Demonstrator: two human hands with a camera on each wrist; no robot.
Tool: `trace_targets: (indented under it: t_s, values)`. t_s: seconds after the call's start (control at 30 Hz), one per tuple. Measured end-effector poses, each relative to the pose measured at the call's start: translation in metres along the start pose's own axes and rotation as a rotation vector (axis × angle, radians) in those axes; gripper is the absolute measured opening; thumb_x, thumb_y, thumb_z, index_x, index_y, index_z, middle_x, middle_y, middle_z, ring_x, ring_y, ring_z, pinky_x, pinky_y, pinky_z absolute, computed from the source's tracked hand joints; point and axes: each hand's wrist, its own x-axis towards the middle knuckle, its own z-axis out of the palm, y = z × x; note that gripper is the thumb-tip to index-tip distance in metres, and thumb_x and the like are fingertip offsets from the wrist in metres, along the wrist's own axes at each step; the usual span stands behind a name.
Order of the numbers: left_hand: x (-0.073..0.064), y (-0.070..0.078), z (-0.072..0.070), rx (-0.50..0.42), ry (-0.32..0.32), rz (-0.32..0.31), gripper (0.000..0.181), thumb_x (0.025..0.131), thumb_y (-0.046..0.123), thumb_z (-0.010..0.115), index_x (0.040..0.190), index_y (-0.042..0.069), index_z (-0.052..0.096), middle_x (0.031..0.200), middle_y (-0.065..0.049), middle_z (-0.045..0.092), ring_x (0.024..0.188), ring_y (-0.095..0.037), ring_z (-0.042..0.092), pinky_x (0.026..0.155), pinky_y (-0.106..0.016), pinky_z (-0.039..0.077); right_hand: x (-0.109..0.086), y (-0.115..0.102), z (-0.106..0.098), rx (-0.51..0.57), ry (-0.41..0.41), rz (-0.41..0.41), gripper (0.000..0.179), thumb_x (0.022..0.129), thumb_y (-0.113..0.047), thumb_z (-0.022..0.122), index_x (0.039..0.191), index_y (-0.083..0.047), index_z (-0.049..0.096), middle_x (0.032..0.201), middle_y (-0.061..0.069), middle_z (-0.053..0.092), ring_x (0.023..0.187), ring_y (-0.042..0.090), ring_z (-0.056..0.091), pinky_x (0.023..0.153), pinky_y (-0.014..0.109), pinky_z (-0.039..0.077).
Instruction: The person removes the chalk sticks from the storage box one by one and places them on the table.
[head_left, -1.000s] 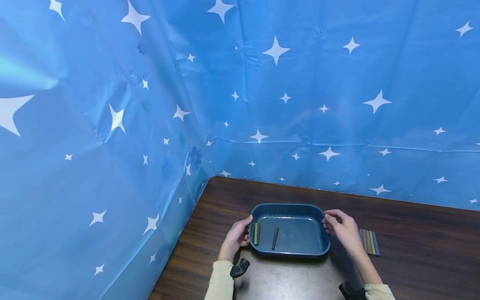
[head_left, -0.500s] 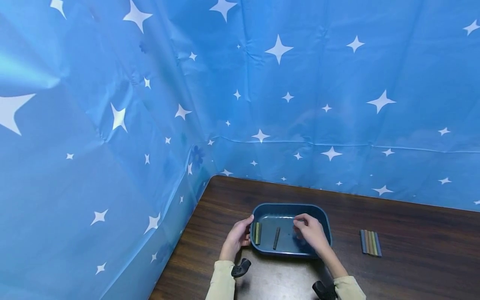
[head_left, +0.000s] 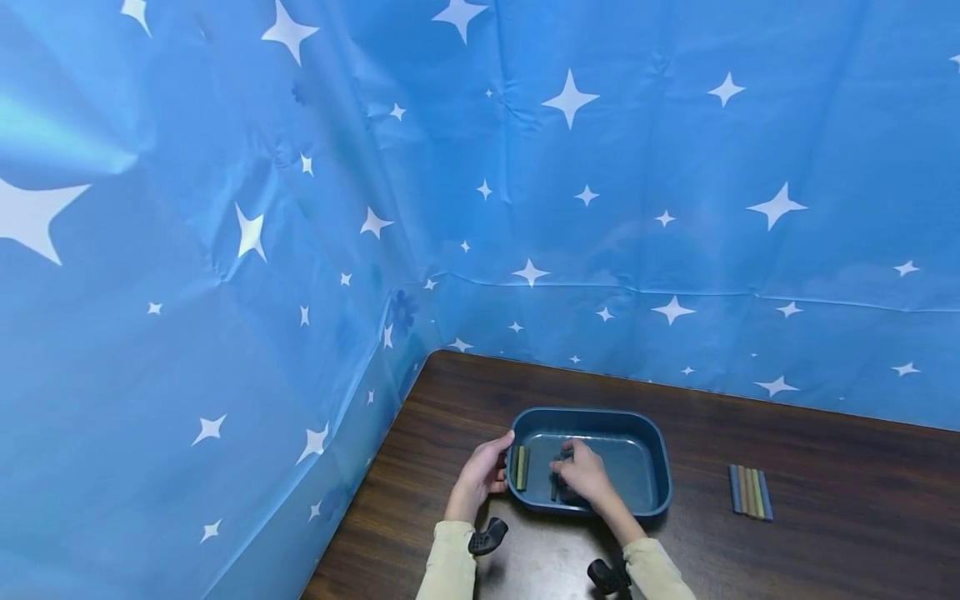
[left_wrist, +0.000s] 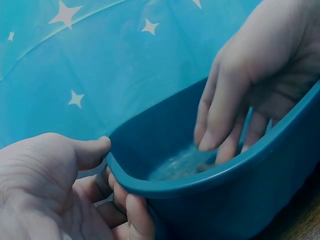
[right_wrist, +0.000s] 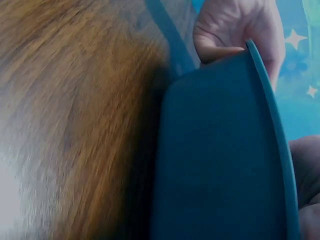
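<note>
My left hand (head_left: 478, 473) grips the left end of a blue plastic basin (head_left: 663, 467), thumb at the rim and fingers curled against the outer wall. My right hand (head_left: 587, 475) reaches down inside the basin, its fingertips at a thin dark stick (head_left: 554, 490) and appearing to pinch it. The upper part of that stick is hidden by the fingers. By the basin's left wall lie a yellowish-green stick (head_left: 521, 468) and a darker one side by side. In the left wrist view the right hand's fingers point down behind the basin's rim (left_wrist: 165, 189).
A row of several coloured sticks (head_left: 751, 492), blue, brown and yellow-green, lies on the dark wooden table (head_left: 840, 500) to the right of the basin. Blue star-patterned sheeting (head_left: 600, 167) stands behind and to the left of the table.
My right hand has moved left from the basin's right rim, into the basin and down to the dark stick, which has shifted slightly. My left hand keeps its grip on the basin.
</note>
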Motion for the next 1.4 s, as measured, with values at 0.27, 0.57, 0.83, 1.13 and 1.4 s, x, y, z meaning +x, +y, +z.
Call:
trace_targets:
  t_s: [0.27,0.57,0.83,1.13,1.4]
  values:
    - [0.001,-0.001,0.000,-0.006,-0.031,-0.009,0.034,0.107,0.037,0.053,0.080,0.016,0.055,0.070,0.005,0.052,0.052,-0.001,0.051,0.047,-0.014,0.043,0.011,-0.008,0.025,0.072,-0.038,-0.046,0.044,0.085,-0.001,0.074,0.122,0.014,0.056,0.080,0.010,0.069,0.073,0.024,0.069,0.061,0.036,0.058]
    - [0.002,-0.001,-0.001,-0.010,-0.020,-0.003,0.031,0.106,0.037,0.055,0.084,0.016,0.059,0.072,0.004,0.057,0.053,-0.001,0.053,0.047,-0.015,0.044,0.017,-0.013,0.039,0.122,-0.045,0.000,0.046,0.085,0.000,0.074,0.125,0.014,0.055,0.085,0.011,0.066,0.076,0.026,0.068,0.062,0.038,0.060]
    - [0.001,0.000,-0.001,-0.010,-0.035,-0.008,0.030,0.107,0.036,0.054,0.087,0.015,0.060,0.072,0.003,0.058,0.054,-0.002,0.057,0.048,-0.015,0.046,0.018,-0.015,0.043,0.247,-0.089,0.002,0.052,0.085,0.012,0.066,0.134,0.016,0.049,0.085,0.017,0.067,0.070,0.023,0.066,0.058,0.038,0.061]
    - [0.000,0.000,0.001,-0.008,-0.036,-0.023,0.031,0.107,0.038,0.054,0.090,0.014,0.062,0.072,0.003,0.062,0.055,-0.002,0.058,0.049,-0.016,0.048,0.024,-0.009,0.045,0.241,-0.044,-0.001,0.053,0.080,0.018,0.060,0.132,0.012,0.053,0.083,0.015,0.067,0.066,0.018,0.064,0.053,0.034,0.060]
    - [0.000,0.003,0.001,-0.006,-0.029,-0.025,0.032,0.106,0.039,0.055,0.083,0.017,0.058,0.070,0.004,0.054,0.051,-0.001,0.051,0.047,-0.015,0.045,0.029,-0.002,0.041,0.242,-0.021,-0.018,0.051,0.082,0.019,0.060,0.131,0.009,0.056,0.084,0.019,0.066,0.062,0.017,0.062,0.053,0.035,0.059]
